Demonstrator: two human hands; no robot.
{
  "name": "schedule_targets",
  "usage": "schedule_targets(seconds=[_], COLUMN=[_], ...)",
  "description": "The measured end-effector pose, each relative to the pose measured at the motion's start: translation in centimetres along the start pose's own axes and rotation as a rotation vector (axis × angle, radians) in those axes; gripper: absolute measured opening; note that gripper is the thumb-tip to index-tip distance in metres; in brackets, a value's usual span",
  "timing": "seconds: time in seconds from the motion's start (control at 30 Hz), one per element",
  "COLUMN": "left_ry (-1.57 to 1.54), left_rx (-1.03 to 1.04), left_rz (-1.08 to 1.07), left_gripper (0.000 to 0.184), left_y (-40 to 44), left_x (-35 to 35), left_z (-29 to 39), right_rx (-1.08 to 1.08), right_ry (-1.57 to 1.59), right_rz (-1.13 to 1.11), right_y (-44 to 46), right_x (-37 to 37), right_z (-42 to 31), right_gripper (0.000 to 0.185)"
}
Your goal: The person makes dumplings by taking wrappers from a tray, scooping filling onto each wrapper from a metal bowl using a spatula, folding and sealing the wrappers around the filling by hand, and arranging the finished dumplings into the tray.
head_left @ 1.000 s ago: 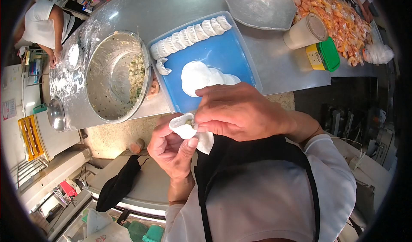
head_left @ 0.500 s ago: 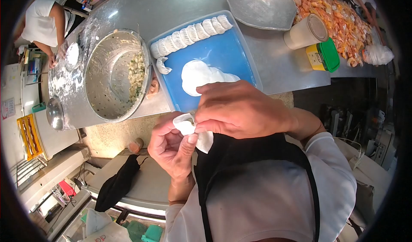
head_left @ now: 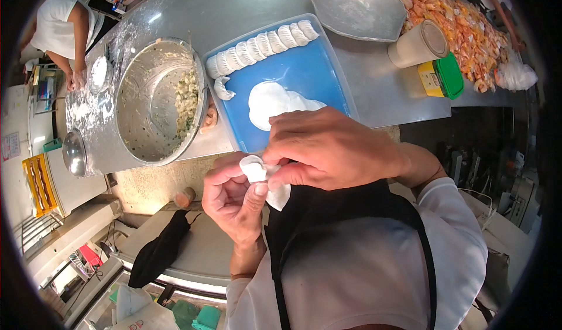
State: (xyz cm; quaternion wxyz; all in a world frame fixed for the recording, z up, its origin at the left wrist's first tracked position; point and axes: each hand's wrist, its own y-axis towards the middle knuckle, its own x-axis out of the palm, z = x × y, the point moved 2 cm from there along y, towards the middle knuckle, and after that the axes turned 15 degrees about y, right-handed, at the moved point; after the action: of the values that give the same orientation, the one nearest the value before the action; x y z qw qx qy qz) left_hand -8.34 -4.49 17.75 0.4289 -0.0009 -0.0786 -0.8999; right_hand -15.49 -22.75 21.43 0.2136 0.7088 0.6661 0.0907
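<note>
A white dumpling (head_left: 277, 196), partly folded, is held between my two hands in front of the black apron. My left hand (head_left: 234, 198) cradles it from the left, with the thumb against its side. My right hand (head_left: 331, 151) pinches its edge with thumb and fingertips. Just beyond lies the blue tray (head_left: 298, 69), with a stack of round white wrappers (head_left: 275, 103) on it. Along the tray's far side runs a row of pleated dumplings (head_left: 257, 48), and a single dumpling (head_left: 222, 89) sits below the row's left end.
Left of the tray stands a large metal bowl (head_left: 132, 104) with pale, green-flecked filling (head_left: 187, 98). A metal pan (head_left: 354, 8), a lidded container (head_left: 418, 44) and a green-lidded tub (head_left: 449, 75) are at the right. Another person (head_left: 64, 28) works at the floury far-left end.
My right fingers have shifted slightly along the dumpling's edge, and its upper end looks more closed. At the far left, the other person's hands have drawn together.
</note>
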Motion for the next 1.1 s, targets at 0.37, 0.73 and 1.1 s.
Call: schedule_targets(seconds=[0.37, 0.73, 1.1], left_ry=[-0.062, 0.032, 0.112], left_rx=[-0.018, -0.099, -0.066], left_rz=[-0.077, -0.03, 0.085], left_gripper=[0.034, 0.026, 0.021], left_y=[-0.3, -0.4, -0.5], left_x=[-0.4, 0.0, 0.6], left_z=[-0.2, 0.6, 0.4], right_rx=[0.151, 0.04, -0.014], right_ry=[0.04, 0.018, -0.06], right_rz=[-0.006, -0.056, -0.086], right_y=[0.5, 0.6, 0.6], right_x=[-0.4, 0.1, 0.7], right_z=[-0.7, -0.4, 0.5], right_gripper=[0.018, 0.02, 0.022])
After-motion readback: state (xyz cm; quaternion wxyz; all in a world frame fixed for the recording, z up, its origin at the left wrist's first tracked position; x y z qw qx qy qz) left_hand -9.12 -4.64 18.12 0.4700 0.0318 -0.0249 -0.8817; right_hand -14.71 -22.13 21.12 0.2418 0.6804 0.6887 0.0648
